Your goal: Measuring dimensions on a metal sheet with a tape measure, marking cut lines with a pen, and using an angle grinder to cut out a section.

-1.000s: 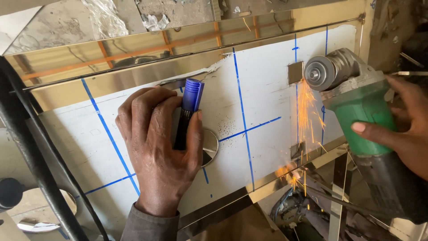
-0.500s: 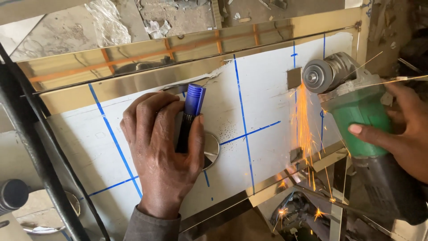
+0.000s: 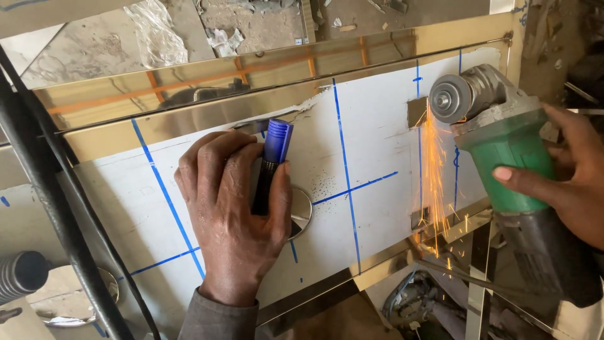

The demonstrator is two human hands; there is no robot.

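Note:
My left hand [image 3: 236, 214] presses flat on a white-filmed metal panel [image 3: 371, 151] marked with blue lines, and holds a blue-capped marker [image 3: 272, 157] under its fingers. A round shiny hole [image 3: 301, 212] shows beside the thumb. My right hand [image 3: 566, 176] grips a green angle grinder [image 3: 503, 145]. Its disc [image 3: 448, 99] cuts into the panel's right part along a blue line, and orange sparks [image 3: 434, 189] stream downward. Two small rectangular cut-outs show above and below the sparks.
A polished gold-toned metal frame [image 3: 189, 113] borders the panel at top and bottom. A black cable [image 3: 56, 195] runs diagonally at left, with a ribbed black hose end [image 3: 22, 274] below it. Crumpled plastic and debris lie on the ground behind. The grinder's cord trails at lower right.
The spark stream has grown thinner and straighter. The grinder has stayed at the same cut line, and my left hand with the marker has kept its place on the panel.

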